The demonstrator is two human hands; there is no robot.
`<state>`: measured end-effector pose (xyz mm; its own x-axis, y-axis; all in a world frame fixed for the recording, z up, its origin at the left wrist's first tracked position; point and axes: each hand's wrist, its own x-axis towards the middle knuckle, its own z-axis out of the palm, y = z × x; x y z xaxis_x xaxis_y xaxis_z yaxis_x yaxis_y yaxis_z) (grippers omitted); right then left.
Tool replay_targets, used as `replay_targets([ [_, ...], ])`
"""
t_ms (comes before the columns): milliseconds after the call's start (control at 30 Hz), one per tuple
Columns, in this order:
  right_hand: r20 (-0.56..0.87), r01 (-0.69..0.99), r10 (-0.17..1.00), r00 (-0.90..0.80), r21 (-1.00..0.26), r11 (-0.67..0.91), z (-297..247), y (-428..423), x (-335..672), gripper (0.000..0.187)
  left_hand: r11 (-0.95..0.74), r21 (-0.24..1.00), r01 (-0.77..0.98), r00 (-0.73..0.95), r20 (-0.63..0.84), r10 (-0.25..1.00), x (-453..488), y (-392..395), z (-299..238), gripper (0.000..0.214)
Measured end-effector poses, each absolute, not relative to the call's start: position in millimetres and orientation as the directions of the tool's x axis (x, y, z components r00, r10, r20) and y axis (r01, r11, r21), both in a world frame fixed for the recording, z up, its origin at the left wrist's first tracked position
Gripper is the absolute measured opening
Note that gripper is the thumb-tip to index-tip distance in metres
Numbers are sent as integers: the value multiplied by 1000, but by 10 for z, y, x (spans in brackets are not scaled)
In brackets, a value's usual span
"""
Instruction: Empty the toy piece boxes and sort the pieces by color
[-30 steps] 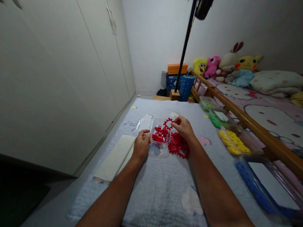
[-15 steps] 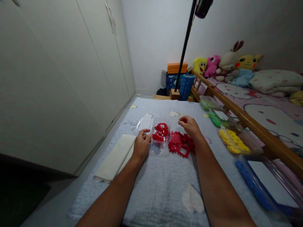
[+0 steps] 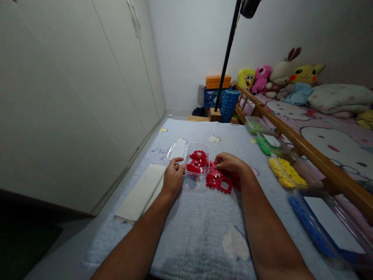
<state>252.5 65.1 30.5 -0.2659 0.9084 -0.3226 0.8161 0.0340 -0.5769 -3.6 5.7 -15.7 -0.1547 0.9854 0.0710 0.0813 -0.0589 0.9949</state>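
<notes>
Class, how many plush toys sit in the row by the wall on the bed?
4, in a row: yellow sponge toy leftmost, then pink toy, cream rabbit, and yellow Pikachu rightmost. More may be hidden.

The left grip [image 3: 172, 179], a bare hand, pinches the near left corner of the clear box [image 3: 198, 144], which holds red pieces [image 3: 197, 160]. Just right of the box, the right grip [image 3: 231, 163] rests its fingertips on a loose red pile [image 3: 220, 182] on the blanket [image 3: 201, 229]. Touching the box's left side lies a clear lid [image 3: 175, 151]. Well right of the box sit yellow pieces [image 3: 287, 175].
</notes>
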Motion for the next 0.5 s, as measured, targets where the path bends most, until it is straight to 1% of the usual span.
replay_targets([
  [100, -350, 818, 902, -253, -575, 6, 323, 643, 2538, 7, -55, 995, 79, -156, 67, 985, -33, 52, -142, 32],
  [233, -346, 757, 906, -242, -652, -48, 339, 637, 2575, 9, -51, 995, 80, -151, 63, 987, -38, 57, -146, 31],
  [367, -272, 637, 912, -307, -770, -15, 383, 636, 2645, 13, -54, 996, 70, -139, 63, 988, -45, 67, -167, 31],
  [500, -184, 529, 921, -343, -848, 27, 486, 610, 2743, 20, -58, 995, 82, -144, 70, 987, -46, 65, -161, 30],
])
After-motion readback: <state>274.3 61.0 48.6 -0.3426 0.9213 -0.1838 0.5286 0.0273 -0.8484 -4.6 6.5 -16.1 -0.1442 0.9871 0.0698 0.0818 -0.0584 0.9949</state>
